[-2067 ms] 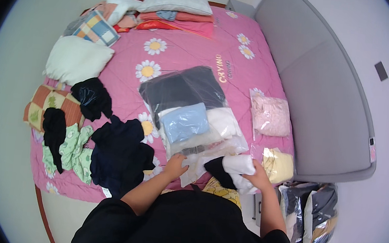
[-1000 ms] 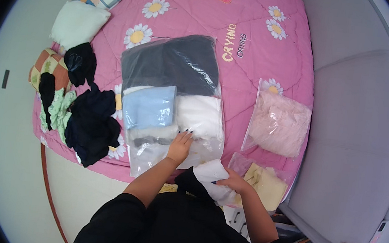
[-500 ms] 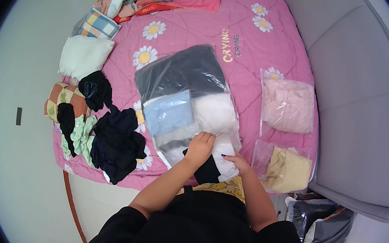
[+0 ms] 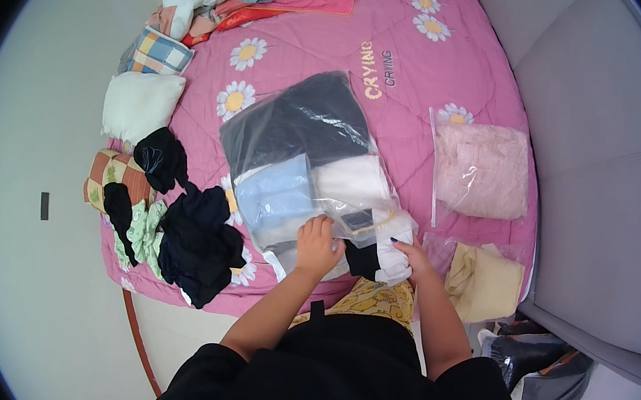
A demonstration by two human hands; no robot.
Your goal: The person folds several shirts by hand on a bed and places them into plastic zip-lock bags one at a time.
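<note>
A large clear plastic bag point(image 4: 254, 228) lies on the bed in front of me. Inside it are a dark grey folded cloth point(image 4: 298, 122), a light blue one point(image 4: 274, 189) and a white one point(image 4: 348, 178). My left hand point(image 4: 320, 249) is closed on the film at the bag's near end. To its right, my right hand point(image 4: 419, 262) grips a folded black-and-white garment point(image 4: 392, 252), thumb on top. The garment's far part lies under the film at the bag's mouth. My right fingers are mostly hidden beneath it.
Bagged pink cloth point(image 4: 483, 171) and bagged beige cloth point(image 4: 485, 283) lie at the right, beside a grey padded headboard point(image 4: 615, 178). Dark clothes point(image 4: 201, 246), a white pillow point(image 4: 141, 105) and a checked pillow point(image 4: 159, 53) line the left. More bags point(image 4: 552, 384) sit at lower right.
The black-and-white garment has shifted right with my right hand, and its far part now shows under the film. My left hand has come off the garment onto the bag's edge.
</note>
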